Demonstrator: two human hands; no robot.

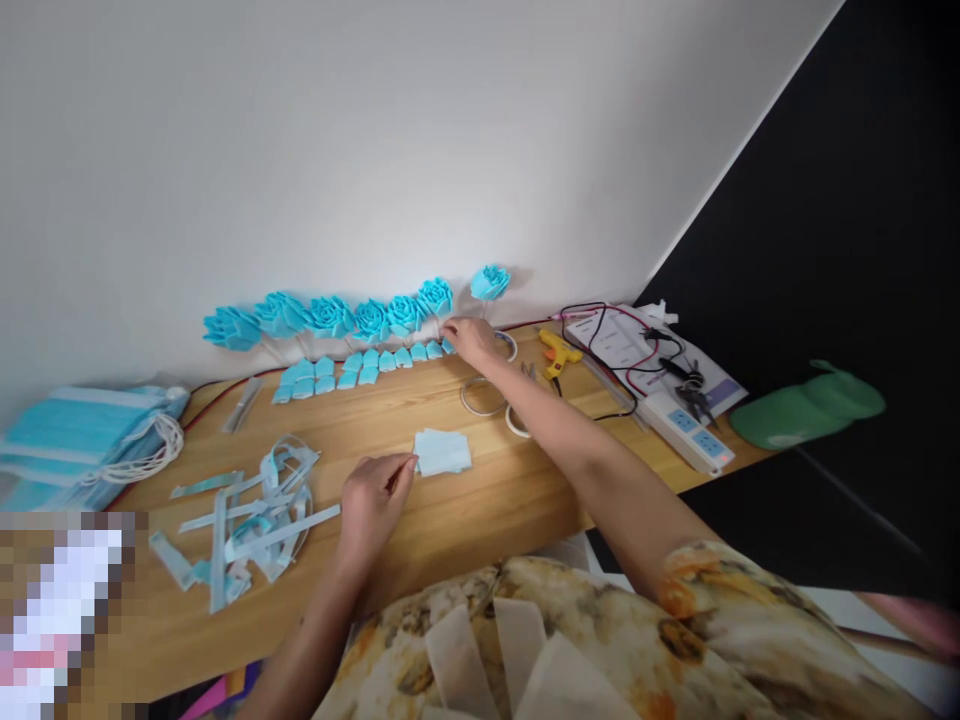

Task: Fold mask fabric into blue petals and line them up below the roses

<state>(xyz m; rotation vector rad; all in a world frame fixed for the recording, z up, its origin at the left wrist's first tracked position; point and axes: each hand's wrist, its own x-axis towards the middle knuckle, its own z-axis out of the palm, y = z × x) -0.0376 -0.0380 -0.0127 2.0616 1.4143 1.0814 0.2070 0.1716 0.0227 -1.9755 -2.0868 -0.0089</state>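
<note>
A: Nearest the cam: your floral-print top (645, 640), overlapping the tabletop's (427, 392) front edge in view. Where's the stack of light-blue fabric squares (444, 452)?

B: Approx. mid-tabletop, toward the front edge, at your L hand's (377, 500) fingertips. Fingers curled; can't tell if they're pinched on a sheet.

A: & your R hand (470, 342)?

B: Near the back edge, at the R end of the folded blue petals (368, 366), by the blue craft roses (373, 320). Fingers drawn in; can't tell if they've got a petal.

A: Handling?

B: Squares look v. light, soft, prob. slippery ply-on-ply; take one by a corner. Petals prob. stiffer but crushable; hold edges lightly.
</note>
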